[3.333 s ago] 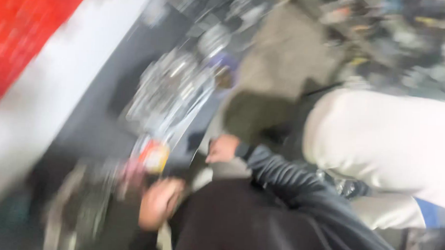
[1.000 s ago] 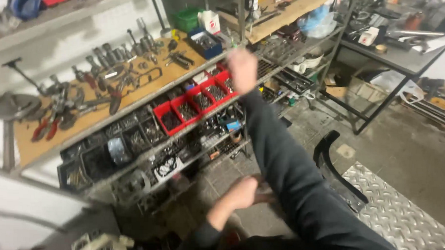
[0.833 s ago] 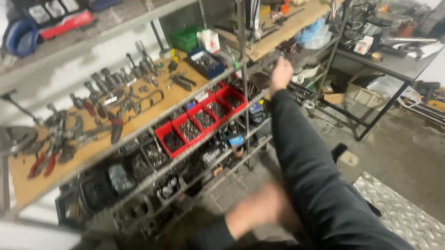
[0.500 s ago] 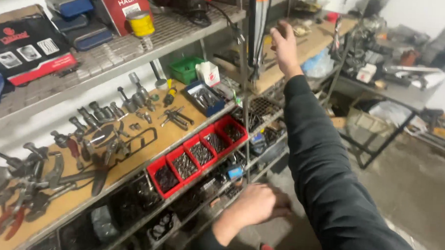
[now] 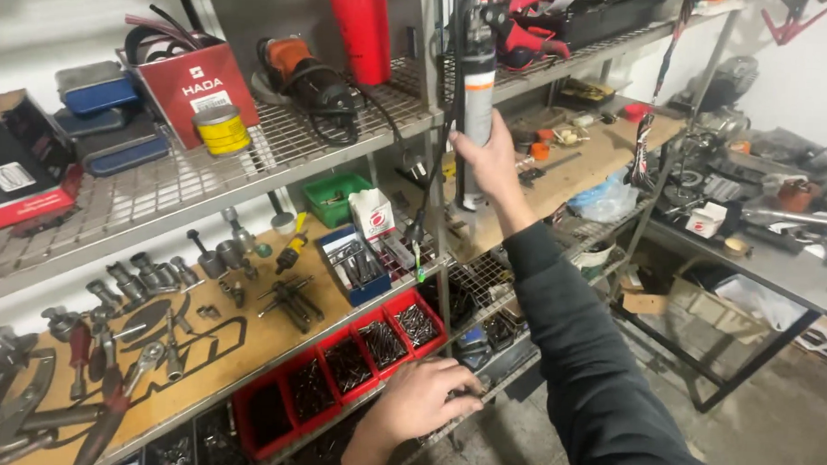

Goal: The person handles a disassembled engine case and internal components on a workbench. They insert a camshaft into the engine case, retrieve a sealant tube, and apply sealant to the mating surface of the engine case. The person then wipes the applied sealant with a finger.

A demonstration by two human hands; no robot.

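Tube: grey and white cartridge gun tube (image 5: pixel 478 88), upright against the metal shelf post (image 5: pixel 433 123), beside the wire upper shelf (image 5: pixel 279 150).
Right hand (image 5: pixel 489 162): fingers wrapped round the tube.
Left hand (image 5: pixel 426 400): fingers spread, resting on the lower shelf edge by the red plastic bins (image 5: pixel 335 372).

- Grey and white cartridge tube (image 5: pixel 478 97) stands upright against the metal shelf post, gripped low down by the right hand (image 5: pixel 489 162).
- Red bin row (image 5: pixel 345 368) holds dark screws, just beside the left hand (image 5: pixel 423 402).
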